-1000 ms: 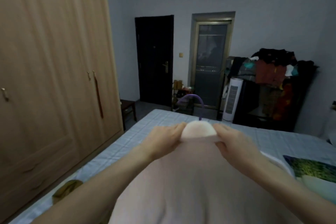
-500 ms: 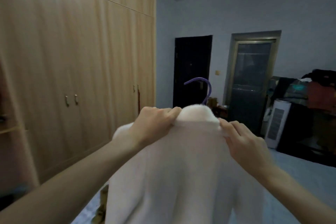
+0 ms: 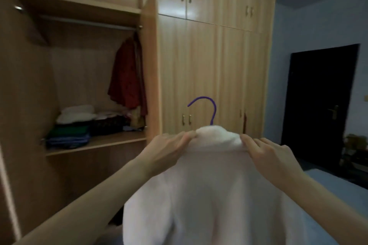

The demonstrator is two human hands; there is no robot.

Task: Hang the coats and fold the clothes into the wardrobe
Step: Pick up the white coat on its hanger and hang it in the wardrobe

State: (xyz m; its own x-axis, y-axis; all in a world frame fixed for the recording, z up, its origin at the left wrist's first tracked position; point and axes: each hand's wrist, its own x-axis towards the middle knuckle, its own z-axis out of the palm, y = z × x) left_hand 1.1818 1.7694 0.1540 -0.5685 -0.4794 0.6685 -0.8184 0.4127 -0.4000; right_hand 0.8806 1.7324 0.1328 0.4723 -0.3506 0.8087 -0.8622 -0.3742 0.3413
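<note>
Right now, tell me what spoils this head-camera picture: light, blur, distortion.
Head view: dim, bluish room light; a pale glare patch on the upper light-wood wardrobe doors; wide-angle bending of the open wardrobe door at left; soft blur on the white fleecy coat, while the purple hanger hook, left hand and right hand read clearly.

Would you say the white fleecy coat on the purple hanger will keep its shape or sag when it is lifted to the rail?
The white coat likely stays floppy: below the collar it drapes in soft folds. The purple hanger probably holds only its shoulders, where the left hand and right hand grip. Its thick pile suggests it is bulky rather than slippery.
</note>
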